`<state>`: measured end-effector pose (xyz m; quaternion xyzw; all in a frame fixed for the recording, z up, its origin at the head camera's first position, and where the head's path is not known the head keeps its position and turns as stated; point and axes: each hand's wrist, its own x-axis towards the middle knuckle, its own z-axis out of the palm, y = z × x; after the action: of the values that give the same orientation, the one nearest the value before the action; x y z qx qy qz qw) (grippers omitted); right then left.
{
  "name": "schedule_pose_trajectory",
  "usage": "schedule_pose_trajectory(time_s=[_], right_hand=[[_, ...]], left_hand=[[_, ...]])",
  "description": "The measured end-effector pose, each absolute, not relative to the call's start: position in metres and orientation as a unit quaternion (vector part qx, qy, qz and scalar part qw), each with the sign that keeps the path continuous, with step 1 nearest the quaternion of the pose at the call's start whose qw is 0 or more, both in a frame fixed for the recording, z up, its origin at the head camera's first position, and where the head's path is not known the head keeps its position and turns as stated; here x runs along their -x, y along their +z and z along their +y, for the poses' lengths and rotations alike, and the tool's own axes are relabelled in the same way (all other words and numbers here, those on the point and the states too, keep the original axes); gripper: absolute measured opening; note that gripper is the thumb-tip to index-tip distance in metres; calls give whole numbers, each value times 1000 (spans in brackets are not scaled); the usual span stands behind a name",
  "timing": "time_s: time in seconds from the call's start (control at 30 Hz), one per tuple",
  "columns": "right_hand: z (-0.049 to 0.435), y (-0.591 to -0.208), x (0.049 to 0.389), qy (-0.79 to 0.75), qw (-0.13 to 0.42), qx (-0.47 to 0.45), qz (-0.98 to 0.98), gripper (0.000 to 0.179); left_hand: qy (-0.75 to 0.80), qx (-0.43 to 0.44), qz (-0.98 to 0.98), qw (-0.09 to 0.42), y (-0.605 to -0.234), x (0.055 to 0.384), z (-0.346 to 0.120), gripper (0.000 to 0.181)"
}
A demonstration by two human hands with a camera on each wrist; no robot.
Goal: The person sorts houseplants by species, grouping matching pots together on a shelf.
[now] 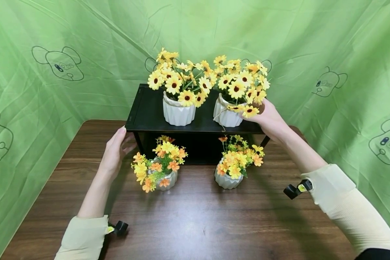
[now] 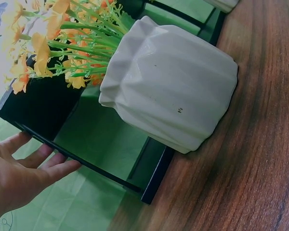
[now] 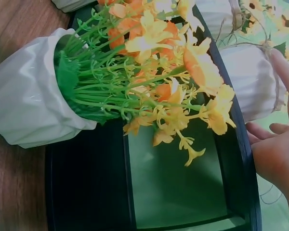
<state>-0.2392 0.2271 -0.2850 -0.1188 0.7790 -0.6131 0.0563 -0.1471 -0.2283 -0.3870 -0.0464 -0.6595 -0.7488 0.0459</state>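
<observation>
The right-hand daisy pot (image 1: 227,115) sits on the black shelf (image 1: 143,112), near its front edge. The right hand (image 1: 271,117) grips it, thumb against the pot, fingers low at its side. I'd call this the settling of that pot. The left hand (image 1: 115,146) holds the shelf's corner, fingers about the post. Beside stands the left daisy pot (image 1: 178,115); below, two smaller-bloomed pots, left (image 1: 169,180) and right (image 1: 228,181), stand on the table (image 1: 195,224). Letting go would call for easing fingers clear of the drooping blooms.
</observation>
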Motion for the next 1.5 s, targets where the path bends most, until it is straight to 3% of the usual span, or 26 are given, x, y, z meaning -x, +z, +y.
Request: schedule_pose_trajectory(time_s=[0.23,0.3,0.63,1.03,1.5], right_hand=[[243,-282,219,-608,78,97,784,94],[247,-283,215,-616,71,98,778,94],[262,-303,196,-714,-13,193,673,63],[271,-317,177,-751,-85,254,604,46],[286,-341,167,-748,-87,334,566,39]], left_hand=[[-748,46,-660,47,-388,147,-229,46],[-750,45,-659,48,-388,147,-230,45],[-754,45,-653,50,-390,147,-229,41],[-748,46,-660,47,-389,148,-227,43],[-746,50,-663,46,-389,148,-228,44]])
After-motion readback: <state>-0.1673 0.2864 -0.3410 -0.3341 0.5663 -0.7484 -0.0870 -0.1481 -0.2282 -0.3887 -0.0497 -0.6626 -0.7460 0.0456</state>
